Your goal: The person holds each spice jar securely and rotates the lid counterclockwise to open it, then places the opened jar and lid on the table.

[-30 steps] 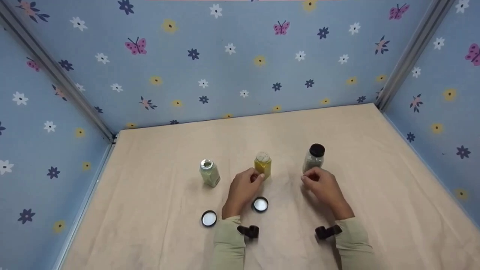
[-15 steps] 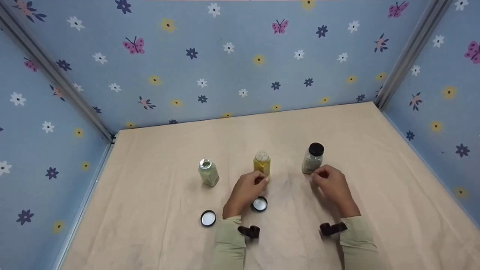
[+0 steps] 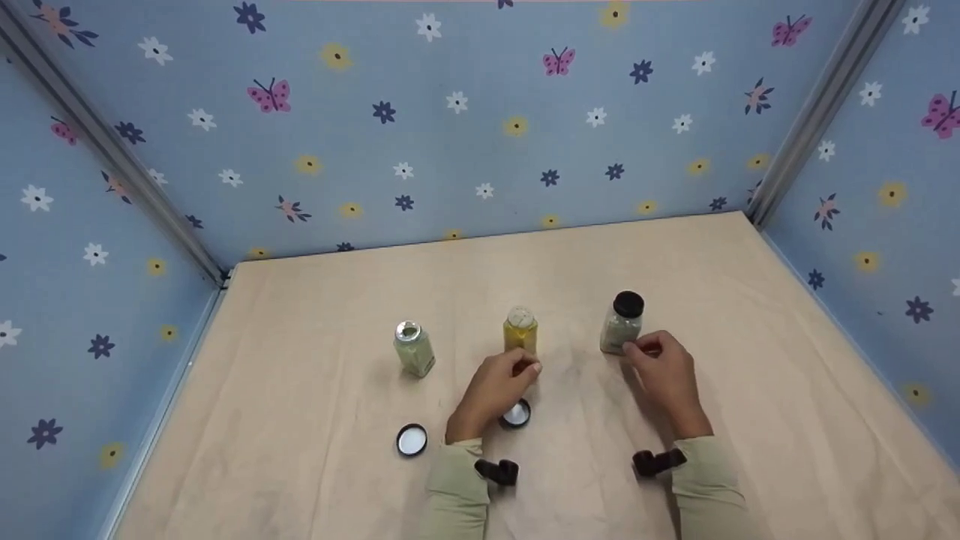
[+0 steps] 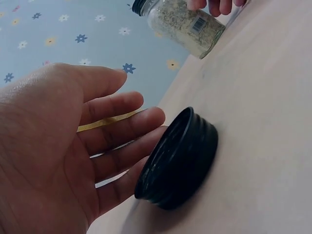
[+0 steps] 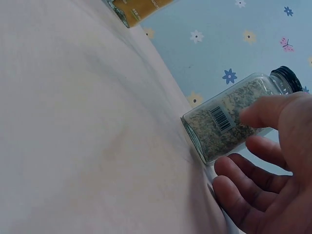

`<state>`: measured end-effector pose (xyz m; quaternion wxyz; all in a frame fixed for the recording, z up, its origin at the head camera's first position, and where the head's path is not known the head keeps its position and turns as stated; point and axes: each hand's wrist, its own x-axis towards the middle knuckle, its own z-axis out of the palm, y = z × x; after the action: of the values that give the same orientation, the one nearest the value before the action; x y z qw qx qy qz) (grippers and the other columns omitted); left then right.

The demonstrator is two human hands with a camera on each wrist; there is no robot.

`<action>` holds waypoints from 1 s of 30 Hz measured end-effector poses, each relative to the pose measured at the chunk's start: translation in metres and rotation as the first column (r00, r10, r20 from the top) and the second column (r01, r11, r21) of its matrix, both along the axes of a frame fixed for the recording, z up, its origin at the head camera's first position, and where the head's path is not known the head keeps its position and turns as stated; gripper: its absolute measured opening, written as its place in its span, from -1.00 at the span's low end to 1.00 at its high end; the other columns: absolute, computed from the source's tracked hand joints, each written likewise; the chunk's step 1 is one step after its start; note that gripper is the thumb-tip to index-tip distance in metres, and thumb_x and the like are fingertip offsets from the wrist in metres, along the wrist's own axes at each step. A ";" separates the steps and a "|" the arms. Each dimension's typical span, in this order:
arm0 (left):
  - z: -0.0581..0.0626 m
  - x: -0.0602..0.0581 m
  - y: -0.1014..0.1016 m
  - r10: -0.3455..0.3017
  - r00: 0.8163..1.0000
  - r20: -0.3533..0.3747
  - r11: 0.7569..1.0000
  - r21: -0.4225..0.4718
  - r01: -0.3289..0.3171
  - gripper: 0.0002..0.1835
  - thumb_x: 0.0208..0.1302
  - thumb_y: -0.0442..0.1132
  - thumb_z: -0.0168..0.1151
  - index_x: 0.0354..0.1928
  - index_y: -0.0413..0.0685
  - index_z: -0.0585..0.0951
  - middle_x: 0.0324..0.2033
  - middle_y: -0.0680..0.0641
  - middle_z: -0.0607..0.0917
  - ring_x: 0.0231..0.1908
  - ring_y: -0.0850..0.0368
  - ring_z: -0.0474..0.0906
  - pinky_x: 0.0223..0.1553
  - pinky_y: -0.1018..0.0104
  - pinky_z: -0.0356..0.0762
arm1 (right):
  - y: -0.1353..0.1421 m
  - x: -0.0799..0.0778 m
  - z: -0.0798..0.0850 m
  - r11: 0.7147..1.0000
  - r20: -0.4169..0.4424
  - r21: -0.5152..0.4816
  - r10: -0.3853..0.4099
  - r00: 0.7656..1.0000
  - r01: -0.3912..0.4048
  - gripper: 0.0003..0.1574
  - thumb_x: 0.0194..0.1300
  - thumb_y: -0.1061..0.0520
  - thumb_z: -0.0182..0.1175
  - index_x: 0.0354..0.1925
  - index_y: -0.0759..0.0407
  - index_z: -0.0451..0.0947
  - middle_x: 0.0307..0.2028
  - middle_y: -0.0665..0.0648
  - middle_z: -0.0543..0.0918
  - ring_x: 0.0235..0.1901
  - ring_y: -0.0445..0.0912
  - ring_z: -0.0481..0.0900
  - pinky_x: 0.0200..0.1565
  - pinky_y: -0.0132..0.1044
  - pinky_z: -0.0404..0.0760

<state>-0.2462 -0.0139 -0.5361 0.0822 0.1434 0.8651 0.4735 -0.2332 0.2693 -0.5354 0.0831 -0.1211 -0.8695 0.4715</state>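
My left hand (image 3: 495, 390) hovers in front of the yellow spice jar (image 3: 520, 330), holding nothing, its fingers loosely bent. A black lid (image 3: 516, 414) lies inner side up below it; in the left wrist view this lid (image 4: 183, 165) covers part of the fingertips. My right hand (image 3: 667, 379) is at the front right of a black-capped glass jar (image 3: 622, 326). In the right wrist view its fingers are spread beside that jar (image 5: 234, 112) of flaky dried herbs; I cannot tell whether they touch it. The yellow jar has a perforated top and is partly hidden by my left hand.
An uncapped jar of pale green contents (image 3: 415, 352) stands on the left, with a second black lid (image 3: 412, 440) in front of it. A beige cloth (image 3: 300, 390) covers the table. Blue patterned panels (image 3: 450, 135) enclose the back and sides.
My left hand has drawn slightly back from the yellow jar. My right hand has shifted a little to the right beside the capped jar. The jars and lids stay put.
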 end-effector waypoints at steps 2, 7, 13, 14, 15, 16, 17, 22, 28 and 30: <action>0.000 0.002 0.002 -0.002 1.000 -0.004 1.000 0.000 0.002 -0.81 0.47 -0.02 0.16 -0.05 0.18 0.69 -0.15 0.19 0.69 -0.13 0.25 0.57 -0.03 0.15 0.54 | 0.001 0.000 -0.002 1.000 -0.006 -0.014 0.004 1.000 -0.004 -0.54 0.39 -0.05 0.25 0.05 0.25 0.49 -0.01 0.24 0.59 0.02 0.08 0.52 0.04 -0.06 0.49; 0.003 0.006 0.009 -0.042 0.999 -0.029 0.999 -0.009 0.041 -0.80 0.47 -0.01 0.15 -0.06 0.19 0.70 -0.17 0.21 0.69 -0.13 0.26 0.57 -0.03 0.17 0.54 | 0.006 0.000 -0.006 0.999 -0.011 -0.032 0.026 1.000 -0.026 -0.38 0.42 -0.06 0.23 0.29 0.23 0.42 0.16 0.26 0.56 0.15 0.11 0.51 0.16 0.02 0.48; 0.004 0.006 0.011 -0.042 0.998 -0.053 0.999 -0.029 0.040 -0.80 0.47 -0.01 0.16 -0.05 0.17 0.70 -0.16 0.20 0.69 -0.11 0.26 0.58 0.00 0.17 0.54 | 0.005 -0.003 -0.007 0.997 0.006 -0.046 0.055 0.998 -0.054 -0.30 0.43 -0.16 0.19 0.36 0.18 0.39 0.24 0.23 0.53 0.24 0.11 0.47 0.24 0.04 0.44; 0.004 0.006 0.011 -0.043 0.998 -0.055 0.999 -0.028 0.042 -0.80 0.47 -0.02 0.16 -0.05 0.17 0.70 -0.16 0.20 0.69 -0.11 0.26 0.59 -0.01 0.17 0.54 | 0.005 -0.004 -0.008 0.997 0.010 -0.054 0.057 0.998 -0.056 -0.29 0.42 -0.17 0.20 0.36 0.17 0.40 0.24 0.22 0.53 0.24 0.10 0.48 0.24 0.03 0.44; 0.003 0.006 0.010 -0.047 0.997 -0.057 0.999 -0.028 0.045 -0.80 0.47 -0.02 0.16 -0.04 0.16 0.70 -0.16 0.19 0.70 -0.11 0.26 0.59 -0.01 0.18 0.55 | 0.005 -0.004 -0.009 0.996 0.008 -0.065 0.065 0.998 -0.064 -0.28 0.42 -0.18 0.20 0.36 0.17 0.39 0.25 0.22 0.53 0.24 0.10 0.48 0.24 0.03 0.45; 0.003 0.006 0.010 -0.050 0.997 -0.060 0.998 -0.027 0.049 -0.79 0.48 -0.03 0.15 -0.04 0.14 0.70 -0.15 0.19 0.70 -0.11 0.26 0.59 -0.02 0.18 0.55 | 0.005 -0.004 -0.010 0.995 0.005 -0.071 0.069 0.998 -0.068 -0.27 0.42 -0.19 0.20 0.37 0.17 0.40 0.25 0.22 0.53 0.24 0.08 0.48 0.24 0.02 0.45; 0.003 0.006 0.010 -0.052 0.997 -0.060 0.998 -0.025 0.050 -0.79 0.48 -0.03 0.15 -0.03 0.13 0.70 -0.15 0.19 0.70 -0.11 0.26 0.59 -0.02 0.18 0.55 | 0.006 -0.005 -0.011 0.994 0.002 -0.078 0.076 0.997 -0.075 -0.26 0.42 -0.19 0.21 0.37 0.17 0.40 0.25 0.21 0.53 0.23 0.07 0.49 0.24 0.01 0.45; 0.003 0.006 0.013 -0.045 0.998 -0.042 0.999 -0.003 0.045 -0.78 0.48 -0.03 0.16 -0.03 0.11 0.71 -0.14 0.19 0.71 -0.08 0.25 0.60 0.01 0.17 0.54 | 0.008 -0.005 -0.013 0.989 0.002 -0.105 0.104 0.995 -0.103 -0.28 0.43 -0.19 0.20 0.38 0.13 0.40 0.25 0.17 0.54 0.21 0.02 0.49 0.22 -0.03 0.46; 0.008 0.005 0.025 -0.022 1.000 0.023 0.997 0.076 0.020 -0.78 0.47 -0.02 0.17 -0.03 0.11 0.71 -0.21 0.17 0.71 -0.15 0.25 0.61 -0.05 0.18 0.56 | 0.011 -0.006 -0.013 0.988 -0.003 -0.112 0.103 0.995 -0.103 -0.32 0.43 -0.16 0.21 0.36 0.13 0.41 0.22 0.16 0.55 0.19 0.02 0.49 0.22 -0.03 0.45; 0.009 0.005 0.029 -0.013 0.998 0.061 0.994 0.112 0.006 -0.79 0.47 -0.03 0.18 -0.04 0.11 0.70 -0.23 0.17 0.70 -0.20 0.26 0.62 -0.10 0.19 0.57 | 0.012 -0.006 -0.013 0.988 0.002 -0.109 0.109 0.994 -0.108 -0.31 0.43 -0.16 0.20 0.36 0.13 0.41 0.23 0.17 0.54 0.20 0.02 0.49 0.24 -0.02 0.44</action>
<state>-0.2409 0.0155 -0.5266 0.1030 0.1374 0.8335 0.5251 -0.2391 0.2811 -0.5481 0.0473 -0.0799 -0.8482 0.5215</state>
